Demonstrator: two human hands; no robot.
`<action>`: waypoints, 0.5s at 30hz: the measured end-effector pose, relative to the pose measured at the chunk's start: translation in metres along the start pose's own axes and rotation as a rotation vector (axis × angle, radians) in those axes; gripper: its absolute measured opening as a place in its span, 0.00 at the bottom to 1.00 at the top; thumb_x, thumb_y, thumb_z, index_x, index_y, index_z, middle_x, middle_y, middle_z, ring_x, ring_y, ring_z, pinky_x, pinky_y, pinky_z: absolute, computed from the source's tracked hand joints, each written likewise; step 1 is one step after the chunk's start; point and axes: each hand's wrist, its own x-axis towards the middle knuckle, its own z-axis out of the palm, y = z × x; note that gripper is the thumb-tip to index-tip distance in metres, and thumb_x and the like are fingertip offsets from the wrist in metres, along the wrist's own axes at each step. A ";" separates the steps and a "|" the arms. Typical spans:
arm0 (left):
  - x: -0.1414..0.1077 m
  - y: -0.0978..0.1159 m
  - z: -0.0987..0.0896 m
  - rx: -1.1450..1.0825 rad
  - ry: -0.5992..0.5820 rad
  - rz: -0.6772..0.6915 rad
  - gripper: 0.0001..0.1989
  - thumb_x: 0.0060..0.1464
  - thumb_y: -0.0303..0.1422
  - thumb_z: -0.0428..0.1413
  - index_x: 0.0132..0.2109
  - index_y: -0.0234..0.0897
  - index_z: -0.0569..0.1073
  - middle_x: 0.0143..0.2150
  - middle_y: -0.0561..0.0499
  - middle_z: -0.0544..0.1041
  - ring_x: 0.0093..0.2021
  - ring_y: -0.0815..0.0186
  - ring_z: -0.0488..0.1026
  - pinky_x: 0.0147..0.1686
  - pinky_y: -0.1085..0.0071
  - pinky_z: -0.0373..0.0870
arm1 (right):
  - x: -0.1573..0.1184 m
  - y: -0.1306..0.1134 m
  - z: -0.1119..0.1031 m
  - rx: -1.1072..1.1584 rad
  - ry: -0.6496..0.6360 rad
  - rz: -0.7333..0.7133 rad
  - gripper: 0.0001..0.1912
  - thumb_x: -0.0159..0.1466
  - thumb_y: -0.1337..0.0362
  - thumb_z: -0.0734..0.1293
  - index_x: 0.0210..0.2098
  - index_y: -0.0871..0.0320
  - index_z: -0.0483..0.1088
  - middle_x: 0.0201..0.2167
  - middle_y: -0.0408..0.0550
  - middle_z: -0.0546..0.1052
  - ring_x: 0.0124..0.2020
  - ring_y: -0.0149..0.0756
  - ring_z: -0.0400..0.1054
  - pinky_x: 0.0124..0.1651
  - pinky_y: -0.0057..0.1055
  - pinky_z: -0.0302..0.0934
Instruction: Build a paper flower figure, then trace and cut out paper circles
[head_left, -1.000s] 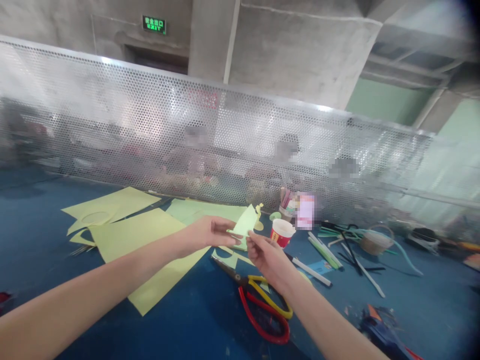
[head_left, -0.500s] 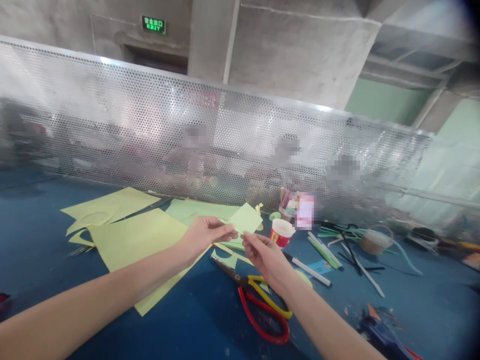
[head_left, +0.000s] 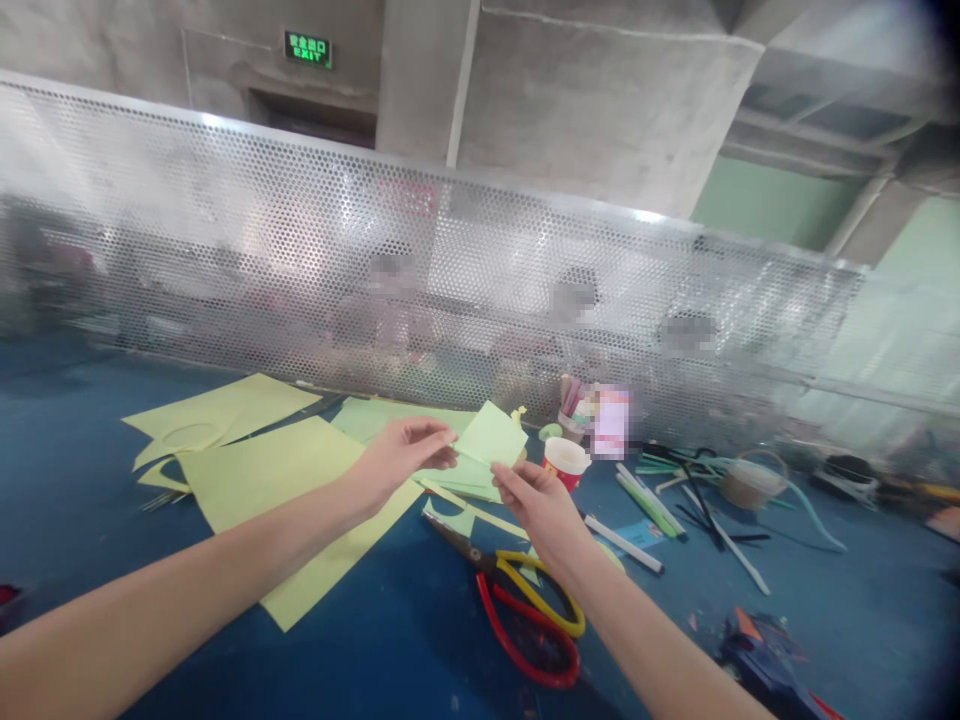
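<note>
A small piece of pale green paper (head_left: 493, 430) is held up over the blue table, with a crease or fold line along its lower edge. My left hand (head_left: 409, 455) pinches its left corner between thumb and fingers. At its lower right corner, the thumb and forefinger of my right hand (head_left: 536, 500) are closed on the paper. Beneath my right hand lie scissors (head_left: 487, 565) with one red and one yellow handle, blades pointing up and left. Yellow-green sheets (head_left: 277, 480) spread under and beyond my left hand, and a cut scrap (head_left: 454, 518) touches the scissor blades.
A red and white paper cup (head_left: 566, 462) stands beyond my right hand. Markers (head_left: 649, 505), pipe cleaners (head_left: 697, 490) and a small basket (head_left: 752, 482) lie to the right. A dark blue object (head_left: 772, 660) is at lower right. A perforated metal screen (head_left: 300, 240) borders the table, people behind it.
My hands have moved slightly apart. The left shifted a little left and up, the right a little to the right, and more of the green paper shows between them.
</note>
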 end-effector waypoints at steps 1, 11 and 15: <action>-0.001 0.001 0.000 0.014 -0.004 0.013 0.11 0.48 0.37 0.60 0.34 0.32 0.73 0.26 0.51 0.76 0.30 0.68 0.74 0.41 0.67 0.70 | 0.000 0.001 -0.001 -0.007 0.002 -0.007 0.13 0.46 0.59 0.75 0.19 0.60 0.69 0.17 0.39 0.69 0.20 0.23 0.57 0.26 0.23 0.53; 0.003 0.003 -0.006 0.109 -0.066 0.010 0.12 0.44 0.36 0.62 0.34 0.32 0.75 0.30 0.49 0.79 0.35 0.64 0.77 0.43 0.67 0.71 | 0.000 -0.003 0.000 -0.030 -0.031 -0.038 0.13 0.45 0.59 0.75 0.21 0.60 0.70 0.18 0.39 0.68 0.21 0.25 0.57 0.27 0.24 0.54; 0.004 0.000 -0.008 0.151 -0.105 0.020 0.12 0.44 0.36 0.62 0.34 0.32 0.76 0.30 0.47 0.80 0.35 0.63 0.77 0.42 0.67 0.72 | -0.002 -0.003 0.002 -0.030 -0.031 -0.044 0.13 0.45 0.58 0.74 0.24 0.60 0.71 0.19 0.39 0.68 0.22 0.25 0.57 0.27 0.24 0.55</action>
